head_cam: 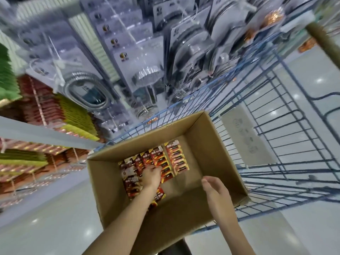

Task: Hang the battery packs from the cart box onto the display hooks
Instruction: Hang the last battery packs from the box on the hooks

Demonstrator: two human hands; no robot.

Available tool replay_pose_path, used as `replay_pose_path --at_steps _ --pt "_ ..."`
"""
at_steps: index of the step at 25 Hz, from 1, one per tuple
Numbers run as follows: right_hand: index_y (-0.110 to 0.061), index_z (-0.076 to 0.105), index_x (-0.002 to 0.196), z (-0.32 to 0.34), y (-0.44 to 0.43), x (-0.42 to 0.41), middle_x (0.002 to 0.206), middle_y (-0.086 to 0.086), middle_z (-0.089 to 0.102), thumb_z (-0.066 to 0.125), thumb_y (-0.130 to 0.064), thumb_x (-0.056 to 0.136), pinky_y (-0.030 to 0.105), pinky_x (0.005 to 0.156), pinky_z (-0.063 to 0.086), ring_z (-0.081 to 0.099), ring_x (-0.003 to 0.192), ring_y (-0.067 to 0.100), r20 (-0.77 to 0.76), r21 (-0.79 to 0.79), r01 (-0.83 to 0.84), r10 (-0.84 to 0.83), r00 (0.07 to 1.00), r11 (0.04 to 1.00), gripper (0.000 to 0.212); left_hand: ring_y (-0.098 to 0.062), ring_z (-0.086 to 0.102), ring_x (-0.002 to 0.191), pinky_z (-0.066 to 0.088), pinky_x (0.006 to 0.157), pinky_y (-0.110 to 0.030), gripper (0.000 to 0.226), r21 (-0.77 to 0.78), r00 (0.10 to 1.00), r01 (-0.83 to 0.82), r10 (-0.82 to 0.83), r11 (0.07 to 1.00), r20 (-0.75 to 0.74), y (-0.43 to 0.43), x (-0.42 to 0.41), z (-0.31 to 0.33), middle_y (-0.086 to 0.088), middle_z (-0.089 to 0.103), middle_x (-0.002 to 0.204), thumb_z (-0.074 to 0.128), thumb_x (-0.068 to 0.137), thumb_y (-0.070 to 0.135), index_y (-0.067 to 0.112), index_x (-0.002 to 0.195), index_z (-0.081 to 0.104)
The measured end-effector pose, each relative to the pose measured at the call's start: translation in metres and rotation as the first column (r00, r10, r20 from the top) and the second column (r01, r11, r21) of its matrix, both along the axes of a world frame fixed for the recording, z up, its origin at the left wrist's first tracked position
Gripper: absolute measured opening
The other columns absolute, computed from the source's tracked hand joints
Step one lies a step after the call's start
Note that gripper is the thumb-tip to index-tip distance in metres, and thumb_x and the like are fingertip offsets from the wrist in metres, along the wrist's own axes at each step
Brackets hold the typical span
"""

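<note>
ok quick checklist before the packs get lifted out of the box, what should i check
1. Left hand down on the battery packs: ok, it is inside the box, on the pile.
2. Firm grip on a pack: cannot tell, the fingertips are hidden and blurred.
3. Right hand free: ok, open, holding nothing, over the bare box floor.
4. Cardboard box seated in the blue wire cart: ok, flaps open, way up unobstructed.
5. One pack separated from the overlapping ones: cannot tell.
6. Free display hook in reach: cannot tell, the shelving at left is blurred.
</note>
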State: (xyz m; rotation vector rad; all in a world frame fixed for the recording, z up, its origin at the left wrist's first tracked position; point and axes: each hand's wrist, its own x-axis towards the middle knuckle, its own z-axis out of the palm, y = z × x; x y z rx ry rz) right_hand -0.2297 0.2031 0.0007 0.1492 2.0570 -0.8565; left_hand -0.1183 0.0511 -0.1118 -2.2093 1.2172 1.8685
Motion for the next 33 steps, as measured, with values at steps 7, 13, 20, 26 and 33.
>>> replay_pose_path --at_steps 7,13,20,26,33 --pt "-0.035 0.067 0.106 -0.036 0.009 -0.033 0.104 -0.015 0.068 0.060 -0.042 0.100 0.030 0.092 0.044 0.059 0.102 0.002 0.065 0.034 -0.003 0.000 0.998 0.999 0.012 -0.038 0.069 0.108 0.053 0.081 -0.036 0.030 -0.005 0.974 -0.070 0.070 0.998 0.214 -0.007 -0.040 -0.126 -0.019 0.071 0.122 0.066 0.098 0.016 0.001 0.124 0.067" --pt "-0.035 0.068 0.104 -0.050 0.002 -0.039 0.104 -0.012 0.069 0.062 -0.037 0.099 0.032 0.096 0.046 0.061 0.101 0.004 0.063 0.056 -0.031 0.027 0.998 0.998 0.008 -0.039 0.066 0.108 0.059 0.085 -0.042 0.041 -0.063 0.908 0.093 -0.059 0.994 0.415 -0.005 -0.046 -0.182 -0.019 0.064 0.117 0.074 0.091 0.024 0.005 0.124 0.057" --pt "-0.030 0.060 0.108 -0.092 -0.053 -0.055 0.101 -0.011 0.065 0.056 -0.021 0.102 0.023 0.079 0.049 0.060 0.093 0.004 0.128 -0.033 -0.201 0.203 0.971 0.979 0.011 -0.036 0.058 0.129 0.045 0.113 -0.050 0.033 -0.133 0.985 -0.093 0.111 0.987 0.131 0.014 -0.034 -0.094 -0.011 0.063 0.138 0.063 0.100 0.014 0.029 0.129 0.062" --pt "-0.017 0.064 0.105 -0.251 -0.113 -0.046 0.101 0.006 0.069 0.068 -0.031 0.090 0.026 0.072 0.051 0.061 0.086 0.020 0.098 0.199 -0.418 0.406 0.909 0.887 0.020 -0.025 0.074 0.098 0.057 0.089 -0.047 0.021 0.084 0.927 -0.374 0.376 0.924 -0.009 0.037 0.019 -0.006 -0.002 0.078 0.106 0.075 0.092 0.027 0.029 0.112 0.071" --pt "-0.014 0.042 0.137 -0.304 -0.120 -0.025 0.137 0.013 0.050 0.084 -0.042 0.077 0.038 0.093 0.047 0.053 0.124 0.035 -0.049 0.346 -0.446 0.491 0.870 0.825 0.079 -0.029 0.079 0.086 0.059 0.088 -0.052 0.028 0.089 0.891 -0.441 0.448 0.893 -0.075 0.030 0.051 0.017 -0.006 0.081 0.096 0.079 0.085 0.020 0.022 0.113 0.073"
